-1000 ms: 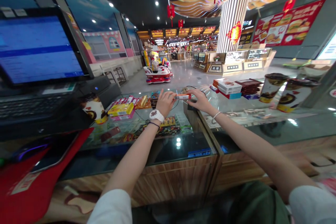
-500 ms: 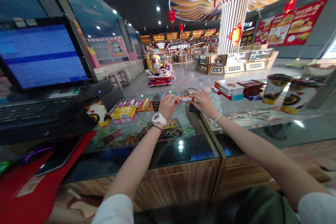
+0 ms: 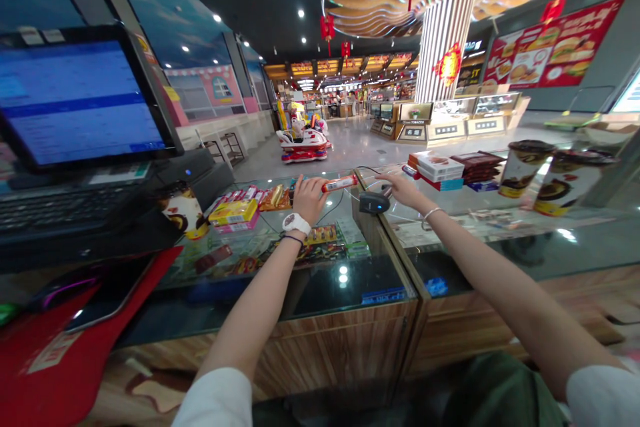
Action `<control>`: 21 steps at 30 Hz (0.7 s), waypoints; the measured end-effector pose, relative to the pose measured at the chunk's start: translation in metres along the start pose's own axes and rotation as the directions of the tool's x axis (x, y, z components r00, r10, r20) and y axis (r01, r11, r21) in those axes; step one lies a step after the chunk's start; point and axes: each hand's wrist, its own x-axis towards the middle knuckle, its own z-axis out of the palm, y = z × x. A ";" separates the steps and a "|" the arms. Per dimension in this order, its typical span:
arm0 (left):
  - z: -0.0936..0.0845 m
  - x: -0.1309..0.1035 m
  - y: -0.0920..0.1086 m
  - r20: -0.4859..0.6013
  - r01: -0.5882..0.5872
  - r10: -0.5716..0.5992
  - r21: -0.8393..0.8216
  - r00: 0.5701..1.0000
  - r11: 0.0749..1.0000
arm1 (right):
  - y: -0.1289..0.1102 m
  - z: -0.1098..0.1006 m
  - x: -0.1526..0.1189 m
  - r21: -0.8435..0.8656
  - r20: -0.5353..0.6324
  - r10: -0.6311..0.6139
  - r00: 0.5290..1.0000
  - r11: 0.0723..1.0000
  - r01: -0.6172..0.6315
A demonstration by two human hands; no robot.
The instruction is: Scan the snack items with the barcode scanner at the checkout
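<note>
My left hand [image 3: 309, 199], wearing a white watch, grips the left end of a slim red-and-white packet [image 3: 340, 183] above the glass counter. My right hand [image 3: 406, 191] has its fingers stretched out and apart at the handle of a black barcode scanner [image 3: 374, 203]. A small blue light shows on the scanner, which sits by the wooden divider between two counter sections. The right hand no longer touches the packet. Some of its fingertips are hard to make out.
Left are a monitor [image 3: 83, 103], a keyboard [image 3: 65, 203], a cup [image 3: 184, 211] and yellow and pink boxes [image 3: 234, 212]. White boxes [image 3: 437, 165], dark red packets [image 3: 477, 167] and two large cups [image 3: 573, 181] stand right. A phone [image 3: 113, 297] lies on a red mat [image 3: 45, 373].
My right hand has let go of the packet and moved right, uncovering the scanner. My left hand has shifted slightly left with the packet, which now tilts up at its right end.
</note>
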 end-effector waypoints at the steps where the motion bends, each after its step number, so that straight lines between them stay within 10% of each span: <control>1: 0.001 0.000 -0.003 -0.003 0.010 -0.010 0.004 1.000 1.000 | 0.010 -0.001 -0.002 -0.002 0.043 0.007 0.999 1.000 -0.007; 10: 0.006 -0.003 -0.013 0.012 0.031 -0.031 0.010 0.999 0.999 | 0.031 0.015 -0.008 0.076 0.261 -0.095 0.961 0.994 0.078; 21: 0.010 -0.003 -0.015 0.019 0.023 -0.023 0.008 1.000 1.000 | 0.025 0.015 -0.008 -0.001 0.132 -0.184 0.974 0.983 0.186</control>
